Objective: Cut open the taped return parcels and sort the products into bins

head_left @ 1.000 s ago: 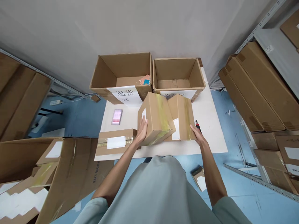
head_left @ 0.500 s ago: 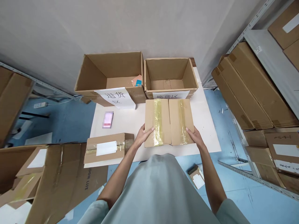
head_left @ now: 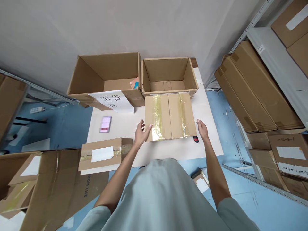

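Loosening from the cardboard, both hands now stand open where, a moment earlier, they held the pair of boxes by their outer sides, thumbs on top. The left hand (head_left: pixel 141 133) has its fingers spread beside the left taped box (head_left: pixel 157 117), its thumb at the near left corner; whether the thumb still touches cannot be told. The right hand (head_left: pixel 202 129) is apart from the right taped box (head_left: pixel 182 115), fingers loosely curled around nothing.

The two taped boxes lie side by side on the white table (head_left: pixel 209 141), yellowish tape strips upward. They have shifted back, up against the front of the smaller open carton (head_left: pixel 169 75), and now hide nearly all of its paper sign, which was readable before. A red-and-black tool (head_left: pixel 196 139), out of sight in the previous frame, shows by the right box's near corner, partly covered.

The larger open carton (head_left: pixel 106 72) with its white sign (head_left: pixel 112 100), the labelled box (head_left: pixel 102 154) and the pixelated pink item (head_left: pixel 105 124) keep their places on the table's left side.
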Demonstrator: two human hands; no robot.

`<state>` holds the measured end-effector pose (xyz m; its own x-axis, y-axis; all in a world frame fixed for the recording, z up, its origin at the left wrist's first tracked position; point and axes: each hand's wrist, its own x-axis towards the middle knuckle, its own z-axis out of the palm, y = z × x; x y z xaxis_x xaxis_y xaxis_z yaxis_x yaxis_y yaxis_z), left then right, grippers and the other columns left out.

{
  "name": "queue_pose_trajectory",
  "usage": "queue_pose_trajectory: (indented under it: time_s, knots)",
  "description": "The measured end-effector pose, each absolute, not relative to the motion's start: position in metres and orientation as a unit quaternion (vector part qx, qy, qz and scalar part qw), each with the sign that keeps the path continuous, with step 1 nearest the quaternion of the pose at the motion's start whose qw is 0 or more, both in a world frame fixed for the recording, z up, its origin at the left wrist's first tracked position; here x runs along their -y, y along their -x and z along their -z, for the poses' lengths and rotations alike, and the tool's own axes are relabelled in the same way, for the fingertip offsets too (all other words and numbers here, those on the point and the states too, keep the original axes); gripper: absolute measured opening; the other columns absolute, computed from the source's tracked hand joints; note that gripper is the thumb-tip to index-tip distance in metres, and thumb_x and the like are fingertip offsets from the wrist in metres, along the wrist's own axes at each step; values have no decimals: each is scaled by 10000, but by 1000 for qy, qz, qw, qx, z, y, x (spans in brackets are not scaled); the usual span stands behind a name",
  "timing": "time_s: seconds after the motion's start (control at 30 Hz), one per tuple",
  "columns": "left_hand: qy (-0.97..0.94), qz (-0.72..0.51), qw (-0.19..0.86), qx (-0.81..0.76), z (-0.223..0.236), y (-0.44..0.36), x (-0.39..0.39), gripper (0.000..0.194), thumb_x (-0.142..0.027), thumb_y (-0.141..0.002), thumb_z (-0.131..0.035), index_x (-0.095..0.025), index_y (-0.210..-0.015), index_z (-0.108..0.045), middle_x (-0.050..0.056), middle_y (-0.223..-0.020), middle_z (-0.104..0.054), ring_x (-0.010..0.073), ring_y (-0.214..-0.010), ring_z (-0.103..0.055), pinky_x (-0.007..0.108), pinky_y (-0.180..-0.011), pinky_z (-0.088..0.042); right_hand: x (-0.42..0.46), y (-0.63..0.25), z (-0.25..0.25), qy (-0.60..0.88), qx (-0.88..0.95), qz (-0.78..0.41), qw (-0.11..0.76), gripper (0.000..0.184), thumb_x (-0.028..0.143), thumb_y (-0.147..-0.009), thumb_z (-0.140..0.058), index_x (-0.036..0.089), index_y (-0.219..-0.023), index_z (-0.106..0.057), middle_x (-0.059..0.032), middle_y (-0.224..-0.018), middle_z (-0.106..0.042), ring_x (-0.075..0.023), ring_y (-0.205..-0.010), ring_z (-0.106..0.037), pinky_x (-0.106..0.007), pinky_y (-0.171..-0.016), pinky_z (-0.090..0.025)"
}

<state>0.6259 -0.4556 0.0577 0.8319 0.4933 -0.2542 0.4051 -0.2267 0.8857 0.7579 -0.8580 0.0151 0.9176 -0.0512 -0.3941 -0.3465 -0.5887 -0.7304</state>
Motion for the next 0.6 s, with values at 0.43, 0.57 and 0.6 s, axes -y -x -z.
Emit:
queue_pose_trajectory:
  time_s: [0.43, 0.57, 0.6]
  knots:
    - [-823, -59, 487, -287, -76, -511, 426, 729, -757, -1046, -569, -233, -1549, -633, 192, -1665, -629, 363, -1545, -625, 557, -1310, -512, 868, -713, 52, 908, -230, -179, 302, 463, 267, -808, -780, 172, -1261, -784, -212, -1262, -817, -415, -1315, -748, -554, -1212, -490]
    - [-818, -115, 444, -348, -77, -480, 364, 696, -704, -1044, -559, -190, -1505, -648, 219, -1610, -667, 377, -1516, -642, 561, -1294, -520, 883, -710, 22, 899, -247, -103, 347, 542, 388, -803, -748, 154, -1291, -768, -183, -1155, -850, -394, -1175, -800, -531, -1106, -590]
    - [-821, -127, 423, -363, -74, -469, 343, 673, -671, -1045, -554, -177, -1491, -648, 227, -1610, -662, 382, -1516, -638, 568, -1300, -510, 886, -706, 12, 896, -247, -76, 361, 560, 420, -812, -723, 149, -1301, -756, -171, -1140, -849, -374, -1129, -808, -510, -1062, -615]
